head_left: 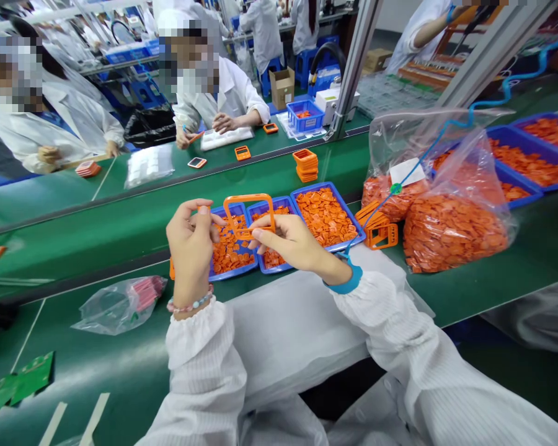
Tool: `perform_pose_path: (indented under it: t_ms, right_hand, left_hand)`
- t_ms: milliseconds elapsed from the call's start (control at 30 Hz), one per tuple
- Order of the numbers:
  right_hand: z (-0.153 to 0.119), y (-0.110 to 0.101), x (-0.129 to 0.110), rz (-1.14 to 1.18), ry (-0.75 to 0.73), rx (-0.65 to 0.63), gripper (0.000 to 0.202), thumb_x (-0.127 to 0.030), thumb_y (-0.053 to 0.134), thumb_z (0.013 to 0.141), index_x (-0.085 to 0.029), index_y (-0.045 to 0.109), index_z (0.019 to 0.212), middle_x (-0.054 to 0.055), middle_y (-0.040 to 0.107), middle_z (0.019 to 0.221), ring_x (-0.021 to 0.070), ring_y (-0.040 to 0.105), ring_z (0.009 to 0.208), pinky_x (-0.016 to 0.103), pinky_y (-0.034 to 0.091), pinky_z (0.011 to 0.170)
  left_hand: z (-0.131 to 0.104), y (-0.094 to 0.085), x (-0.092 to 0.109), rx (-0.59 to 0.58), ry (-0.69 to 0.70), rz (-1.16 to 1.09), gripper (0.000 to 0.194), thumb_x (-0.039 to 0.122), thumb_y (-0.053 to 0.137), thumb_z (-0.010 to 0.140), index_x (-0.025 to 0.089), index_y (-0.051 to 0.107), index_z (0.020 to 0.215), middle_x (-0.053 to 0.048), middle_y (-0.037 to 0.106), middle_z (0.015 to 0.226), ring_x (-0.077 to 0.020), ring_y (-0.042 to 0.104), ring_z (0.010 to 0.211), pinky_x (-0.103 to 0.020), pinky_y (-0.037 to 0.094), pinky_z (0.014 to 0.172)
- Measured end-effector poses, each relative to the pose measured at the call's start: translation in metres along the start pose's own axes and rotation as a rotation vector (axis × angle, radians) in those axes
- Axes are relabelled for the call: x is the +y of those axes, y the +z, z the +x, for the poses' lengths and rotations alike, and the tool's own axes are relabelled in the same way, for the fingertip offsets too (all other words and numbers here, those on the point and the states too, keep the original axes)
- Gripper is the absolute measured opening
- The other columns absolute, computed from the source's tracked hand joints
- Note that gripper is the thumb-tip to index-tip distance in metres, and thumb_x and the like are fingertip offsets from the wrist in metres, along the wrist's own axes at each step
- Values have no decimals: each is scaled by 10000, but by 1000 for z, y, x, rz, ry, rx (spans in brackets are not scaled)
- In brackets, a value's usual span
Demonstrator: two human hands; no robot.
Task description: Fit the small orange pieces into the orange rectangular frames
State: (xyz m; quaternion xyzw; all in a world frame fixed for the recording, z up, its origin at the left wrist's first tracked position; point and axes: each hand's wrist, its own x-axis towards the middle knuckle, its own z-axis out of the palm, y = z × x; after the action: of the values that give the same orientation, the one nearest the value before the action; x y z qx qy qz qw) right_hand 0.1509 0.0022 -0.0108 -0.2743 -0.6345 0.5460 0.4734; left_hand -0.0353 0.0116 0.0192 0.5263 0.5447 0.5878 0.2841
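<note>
Across the foreground extends a green work surface [121, 365], with a white sheet [288, 328] laid flat on it below the hands. Beyond the conveyor, a person in a white coat [223, 93] sits with both hands at a white pad [227, 138]. At the right, a clear bag [456, 232] filled with small orange pieces rests on the surface, near three blue trays [360, 234] set side by side and holding similar pieces. A smaller clear bag [114, 310] with pink parts lies at the left, above two green circuit boards [32, 378]. The right hand [300, 243], fitted with a blue wrist strap [351, 279], pinches the lower edge of an orange frame [248, 199] between thumb and fingers. The left hand [190, 232] is raised just beside the frame's left side, palm inward, fingers bent toward the thumb; whether it grips a small part cannot be told. The orange frame is held upright above the left and middle trays, its opening facing the camera. Behind the trays stands a stack of orange frames [305, 166]. Smallest is a beaded bracelet [190, 303] on the left wrist.
</note>
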Motion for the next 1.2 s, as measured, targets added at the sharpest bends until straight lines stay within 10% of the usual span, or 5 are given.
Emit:
perform_pose_path:
  t_ms: [1200]
  right_hand:
    - [1, -3, -2, 84, 36, 99, 364, -521, 692, 889, -161, 668, 934, 45, 748, 764, 143, 695, 635, 262, 558, 615]
  left_hand:
    - [-22, 2, 26, 11, 89, 50, 165, 284, 742, 833, 172, 672, 930, 15, 694, 709, -61, 551, 513, -165, 416, 479]
